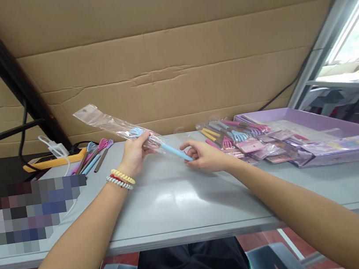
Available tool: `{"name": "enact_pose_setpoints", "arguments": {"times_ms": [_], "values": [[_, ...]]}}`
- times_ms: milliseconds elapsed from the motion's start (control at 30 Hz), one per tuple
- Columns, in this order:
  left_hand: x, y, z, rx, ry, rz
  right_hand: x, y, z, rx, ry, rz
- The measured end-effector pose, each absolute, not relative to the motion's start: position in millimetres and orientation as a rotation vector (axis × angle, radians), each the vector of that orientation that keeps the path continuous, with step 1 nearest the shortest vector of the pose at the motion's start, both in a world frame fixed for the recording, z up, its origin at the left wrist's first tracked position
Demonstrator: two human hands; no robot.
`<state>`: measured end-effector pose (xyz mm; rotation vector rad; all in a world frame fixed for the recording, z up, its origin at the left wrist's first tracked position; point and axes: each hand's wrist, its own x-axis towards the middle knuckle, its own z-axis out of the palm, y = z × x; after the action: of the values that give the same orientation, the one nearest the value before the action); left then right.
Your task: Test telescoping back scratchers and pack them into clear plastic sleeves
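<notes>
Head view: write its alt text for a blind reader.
A person's left hand grips a clear bag around part of a blue tool; the right hand holds its handle. Bagged tools and a purple box sit right, loose tools left.

A single head-worn view, looking forward and down across the desk (183, 209).
The camera sits above the wearer's lap, with the dark trousers (191, 266) at bottom centre and the forearms (79, 231) running in from the lower corners. The left hand (136, 153) and right hand (206, 154) come near mid-frame at close range. Straight ahead, just behind the desk, a cardboard panel (167, 49) fills most of the upper half. The wide field reaches from a black post (0, 57) at left to a grey metal post (319, 39) and bright window (357, 31) at right.
</notes>
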<state>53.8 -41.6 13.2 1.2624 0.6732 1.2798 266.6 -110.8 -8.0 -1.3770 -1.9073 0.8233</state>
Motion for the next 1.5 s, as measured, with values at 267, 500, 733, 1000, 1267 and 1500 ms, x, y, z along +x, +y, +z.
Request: {"name": "enact_pose_setpoints", "arguments": {"times_ms": [267, 500, 733, 1000, 1267, 1500], "values": [[48.5, -38.2, 11.9, 1.313, 0.697, 1.273, 270.8, -112.0, -3.9, -1.149, -1.857, 0.989], [53.1, -42.4, 12.0, 1.286, 0.736, 1.243, 270.8, -114.2, -4.9, -1.288, -2.34, 0.271], [53.4, -41.3, 12.4, 1.205, 0.734, 1.263, 271.2, -109.5, -11.0, -1.293, -2.417, 0.223], [52.5, -46.4, 12.8, 1.389, 0.824, 1.205, 269.2, -113.2, -6.2, -1.143, -2.345, 0.194], [54.6, -47.5, 2.8, 1.61, 0.74, 0.804, 267.4, -115.9, -5.7, -1.106, -2.296, 0.297], [61.9, -55.8, -1.1, 1.689, 0.644, 0.627, 265.3, -114.8, -10.1, -1.13, -2.287, 0.306]]}}
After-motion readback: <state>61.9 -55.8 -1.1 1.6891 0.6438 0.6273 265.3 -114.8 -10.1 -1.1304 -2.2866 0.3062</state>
